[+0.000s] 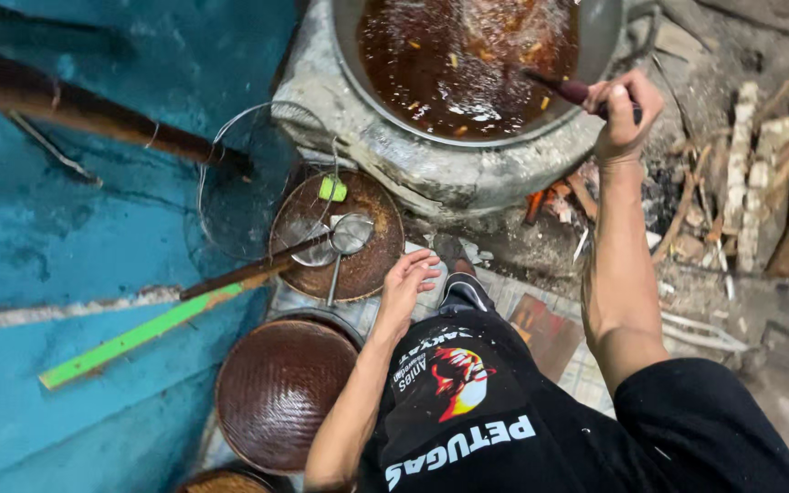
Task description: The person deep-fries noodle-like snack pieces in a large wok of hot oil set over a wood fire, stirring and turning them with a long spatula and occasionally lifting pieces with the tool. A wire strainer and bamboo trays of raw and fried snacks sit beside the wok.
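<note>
Right hand (621, 111) clenched on the dark handle of a stirring tool (566, 89), at 1 o'clock in view. The tool's long axis runs from the fist toward 10 o'clock, its far end sunk in bubbling brown oil in the big wok (595, 36) at 12 o'clock. The wok sits on a rough grey stove ring (431, 164).

Left hand (405, 278) is released, fingers spread, hovering near centre just right of a round woven tray (372, 260). On the tray: a wire skimmer (351, 233) with its wooden handle pointing to 8 o'clock, and a small green block (331, 189).

A second woven basket (276, 388) sits at 7 o'clock, a green stick (139, 338) lies at 8 o'clock, and split firewood (778, 183) is stacked at 3 o'clock. The wall (66, 237) is blue-painted; the floor is dirt and ash.
</note>
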